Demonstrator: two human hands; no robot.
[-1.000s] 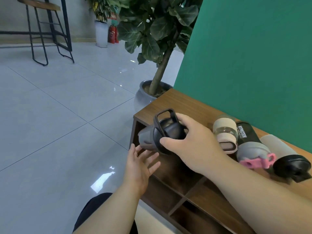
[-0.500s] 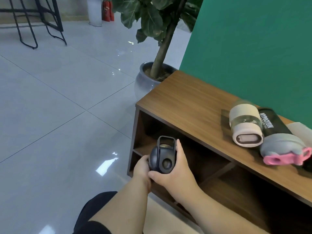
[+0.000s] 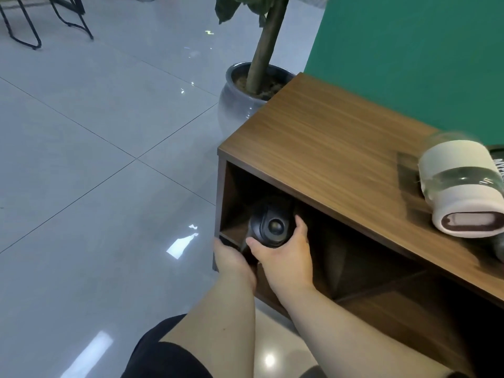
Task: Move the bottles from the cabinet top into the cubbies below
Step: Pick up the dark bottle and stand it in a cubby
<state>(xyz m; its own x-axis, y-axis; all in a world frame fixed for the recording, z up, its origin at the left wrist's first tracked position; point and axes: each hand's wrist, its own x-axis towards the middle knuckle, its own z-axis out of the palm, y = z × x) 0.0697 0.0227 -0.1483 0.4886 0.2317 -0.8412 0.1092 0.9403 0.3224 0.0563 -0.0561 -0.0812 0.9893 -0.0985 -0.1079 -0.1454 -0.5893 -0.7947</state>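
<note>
A dark grey bottle point(image 3: 270, 223) lies on its side inside the leftmost upper cubby of the wooden cabinet point(image 3: 321, 159), its black cap facing me. My right hand point(image 3: 283, 255) grips the cap end from below and the right. My left hand point(image 3: 230, 256) is at the cubby's front edge, under the bottle's left side; whether it holds the bottle is hidden. A beige bottle point(image 3: 463, 195) with a clear band lies on the cabinet top at the far right, with the edge of a black bottle point(image 3: 497, 156) just behind it.
A potted tree in a grey ceramic pot point(image 3: 240, 102) stands on the tiled floor just beyond the cabinet's left end. A green wall point(image 3: 409, 50) runs behind the cabinet. More cubbies point(image 3: 381, 282) open to the right and below. Black chair legs point(image 3: 27, 28) stand far left.
The dark bottle went from above the cabinet's corner down in front of it and now into the upper left cubby. My view tilted down and closer.
</note>
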